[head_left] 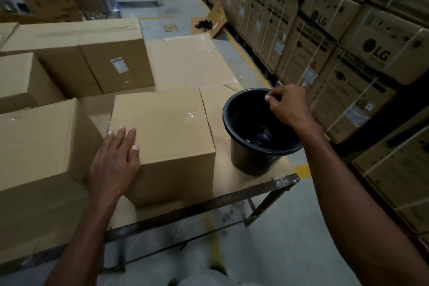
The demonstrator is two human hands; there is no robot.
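A sealed brown cardboard box (pixel 167 132) with clear tape along its top stands on the work table (pixel 232 189). My left hand (pixel 115 160) rests flat on the box's near left corner, fingers straight. To the right stands a dark plastic bucket (pixel 253 158) with a few dark items at the bottom. My right hand (pixel 286 105) hovers over the bucket's far rim with fingers curled; whether it pinches anything I cannot tell.
More cardboard boxes (pixel 111 58) crowd the table's left and back, one large box (pixel 34 158) right beside my left hand. A tall wall of strapped LG cartons (pixel 348 42) lines the right side. An aisle with a yellow floor line (pixel 241 51) runs ahead.
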